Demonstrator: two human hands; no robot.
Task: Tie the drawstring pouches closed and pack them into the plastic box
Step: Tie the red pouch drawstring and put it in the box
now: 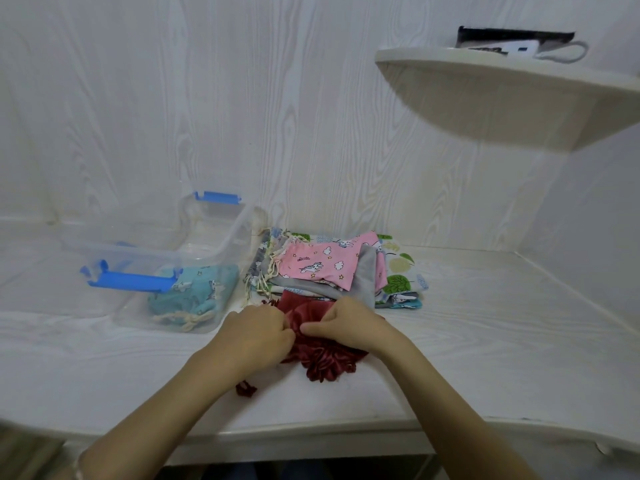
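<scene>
- Closest thing in: a loose dark red cord end (246, 389) with a small tassel lies on the white table (485, 341), just by the left forearm.
- The red satin pouch (325, 362) sits flat on the table right in front of the person. Its ruffled, gathered mouth points back toward them and the body runs away toward the pile, so the long axis is roughly near-to-far.
- Left hand (259, 336) and right hand (349, 323) are both on the pouch's neck, fingers curled in a tight pinch. I can't tell if they've got cord or just cloth.
- Handling guess: the pouch looks super light, floppy and slippery, no stiffness at all. I'd grab it by the cords at the gathered neck, not the shiny body.
- Further back on the left is the clear plastic box (228, 237) with blue latches, lid off. One teal pouch (197, 292) is already inside, tied, cream cord facing the near wall.
- To the right of the box, just beyond the red pouch, is the pile of flat pouches (332, 268), pink unicorn one on top, cords toward the box.
- Way up on the right there's a wall shelf (485, 84) with something dark on it, too blurry to call.
</scene>
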